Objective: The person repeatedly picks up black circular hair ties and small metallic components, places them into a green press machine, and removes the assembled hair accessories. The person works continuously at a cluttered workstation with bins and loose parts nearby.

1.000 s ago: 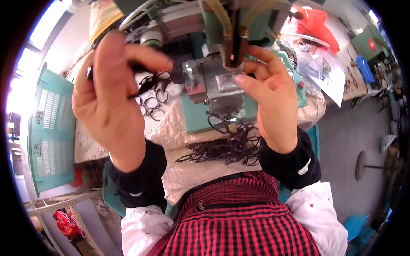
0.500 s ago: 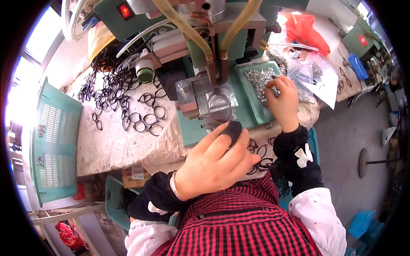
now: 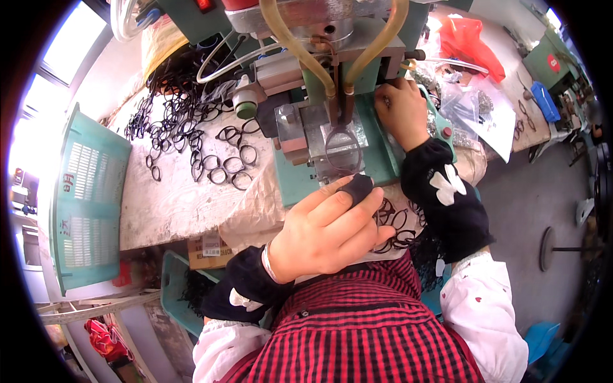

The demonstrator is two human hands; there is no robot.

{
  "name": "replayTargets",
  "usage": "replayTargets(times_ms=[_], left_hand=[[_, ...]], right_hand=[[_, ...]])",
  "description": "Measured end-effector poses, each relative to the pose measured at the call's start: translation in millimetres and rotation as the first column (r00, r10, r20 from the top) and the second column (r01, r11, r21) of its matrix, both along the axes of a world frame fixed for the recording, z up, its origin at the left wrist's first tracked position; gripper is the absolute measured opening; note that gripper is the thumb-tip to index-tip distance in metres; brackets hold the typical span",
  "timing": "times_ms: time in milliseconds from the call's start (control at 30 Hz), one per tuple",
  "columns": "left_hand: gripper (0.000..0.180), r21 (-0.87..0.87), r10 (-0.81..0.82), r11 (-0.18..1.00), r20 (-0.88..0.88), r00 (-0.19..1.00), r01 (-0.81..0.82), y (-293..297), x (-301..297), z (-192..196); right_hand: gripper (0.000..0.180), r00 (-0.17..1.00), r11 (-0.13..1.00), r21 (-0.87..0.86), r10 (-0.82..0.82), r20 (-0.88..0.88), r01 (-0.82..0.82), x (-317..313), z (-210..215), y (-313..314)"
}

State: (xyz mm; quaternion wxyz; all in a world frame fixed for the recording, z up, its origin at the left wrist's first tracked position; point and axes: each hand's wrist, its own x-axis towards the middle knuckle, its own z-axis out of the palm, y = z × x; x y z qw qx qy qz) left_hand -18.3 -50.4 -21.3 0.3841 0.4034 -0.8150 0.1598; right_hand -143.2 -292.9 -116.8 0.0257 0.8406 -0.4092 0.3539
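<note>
My left hand (image 3: 329, 233), with a black cover on one finger, is closed at the front of the machine's metal fixture (image 3: 319, 137). Its fingertips pinch the near end of a glasses frame (image 3: 343, 167), whose thin, dark round rim lies under the two copper-coloured electrodes (image 3: 340, 108). My right hand (image 3: 403, 113) is curled beside the machine head, between the electrodes and the green tray (image 3: 447, 132) of small metal parts. A small shiny spot shows at its fingers; what they hold is too small to name.
Many black glasses frames (image 3: 185, 137) lie heaped on the table to the left, beside a green slatted basket (image 3: 92, 198). More frames (image 3: 399, 223) lie by the front edge. Yellow hoses (image 3: 297, 48) hang above the work. Plastic bags and a red bag (image 3: 469, 45) lie to the right.
My right hand has left the metal parts in the tray and moved left and away from me, to the machine's side. My left hand stays at the fixture. The view has shifted slightly.
</note>
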Motion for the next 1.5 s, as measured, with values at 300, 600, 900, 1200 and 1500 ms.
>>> replayTargets(times_ms=[300, 600, 900, 1200, 1500], left_hand=[[0.016, 0.115, 0.743, 0.640, -0.346, 0.574, -0.760, 107.9, 128.3, -21.8], [0.007, 0.096, 0.810, 0.586, -0.102, 0.578, -0.805, 44.7, 187.6, -27.8], [0.020, 0.311, 0.897, 0.434, -0.067, 0.436, -0.845, 45.5, 193.6, -127.3], [0.007, 0.089, 0.873, 0.488, -0.066, 0.484, -0.868, 50.4, 205.4, -140.1], [0.022, 0.003, 0.004, 1.000, -0.984, 0.177, -0.006, 23.8, 107.7, -7.5]], right_hand=[[0.010, 0.548, 0.847, 0.482, -0.299, 0.781, -0.225, -80.3, -1.5, 63.5], [0.014, 0.478, 0.764, 0.412, -0.155, 0.864, -0.497, -29.6, 4.0, 40.7], [0.013, 0.651, 0.835, 0.467, -0.184, 0.736, -0.292, -82.8, 7.0, 82.3], [0.020, 0.650, 0.770, 0.272, 0.230, 0.724, -0.577, -10.1, 74.0, 93.5], [0.041, 0.415, 0.595, 0.321, 0.023, 0.909, -0.737, 21.1, 72.6, 116.1]])
